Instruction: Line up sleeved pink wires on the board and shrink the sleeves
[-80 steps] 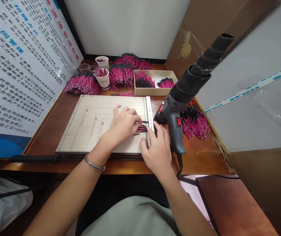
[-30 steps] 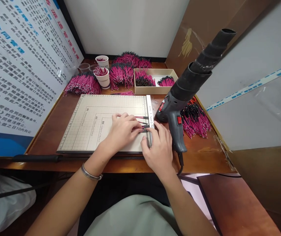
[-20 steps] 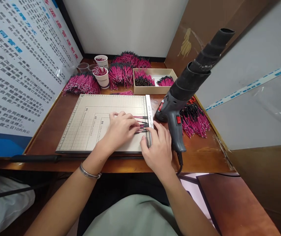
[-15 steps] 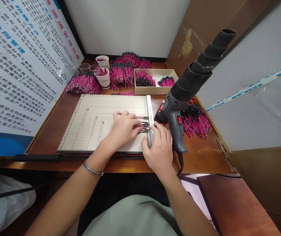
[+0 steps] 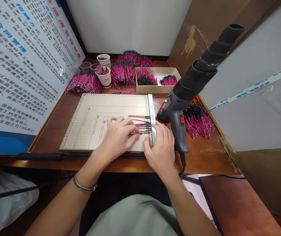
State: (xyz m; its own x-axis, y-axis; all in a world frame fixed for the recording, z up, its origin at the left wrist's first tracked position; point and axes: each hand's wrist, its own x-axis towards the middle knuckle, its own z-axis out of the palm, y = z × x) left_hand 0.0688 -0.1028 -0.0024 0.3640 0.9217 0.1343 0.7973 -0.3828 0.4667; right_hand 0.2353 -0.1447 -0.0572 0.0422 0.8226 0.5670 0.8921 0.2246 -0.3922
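Several short red wires with black ends (image 5: 144,126) lie side by side on the paper cutter board (image 5: 115,101), their black ends at its white right-hand strip (image 5: 151,108). My left hand (image 5: 120,136) is over the board, its thumb and fingers closed on the red part of the nearest wires. At the strip's right edge rests my right hand (image 5: 162,147), fingers slightly bent, thumb apart, with nothing visible in it; its fingertips are close to the black ends.
A heat gun (image 5: 179,111) stands right of my right hand, nozzle up. Wire bundles (image 5: 198,121) lie beyond it. At the back are paper cups (image 5: 104,78), more wire piles (image 5: 123,73) and an open box (image 5: 158,89). The cutter's black handle (image 5: 39,156) runs along the front edge.
My left hand has moved left and slightly down, uncovering more of the red wires. My right hand has stayed at the strip. The view has shifted slightly.
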